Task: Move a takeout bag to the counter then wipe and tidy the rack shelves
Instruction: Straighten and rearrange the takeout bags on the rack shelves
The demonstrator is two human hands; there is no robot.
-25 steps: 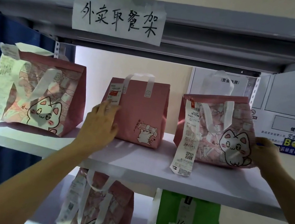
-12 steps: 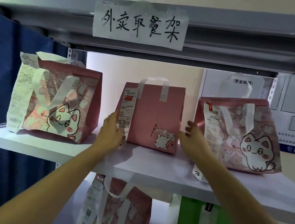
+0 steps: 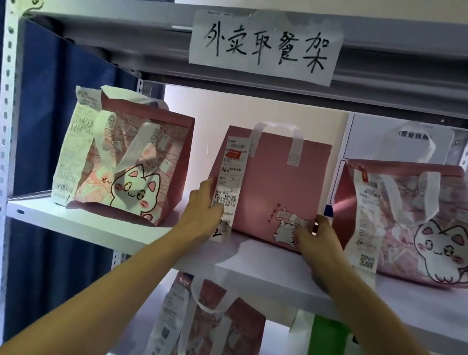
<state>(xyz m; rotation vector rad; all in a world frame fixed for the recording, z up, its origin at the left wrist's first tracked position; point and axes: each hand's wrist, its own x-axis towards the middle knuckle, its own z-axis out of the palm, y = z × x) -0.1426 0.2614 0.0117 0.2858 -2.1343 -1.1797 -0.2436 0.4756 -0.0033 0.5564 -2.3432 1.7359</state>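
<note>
The middle pink bag point(image 3: 279, 183) stands on the upper shelf point(image 3: 97, 227), between two cat-print bags. The left hand point(image 3: 204, 209) grips its left edge, fingers curled over the receipt point(image 3: 229, 182); the right hand point(image 3: 318, 235) holds its lower right corner. If the left hand pulls on paper alone, the receipt could tear off, and a tilted lift might nudge the right bag point(image 3: 415, 223) just beside it.

Shelf point(image 3: 97, 227) w/ 3 pink bags point(image 3: 279, 183).
</note>
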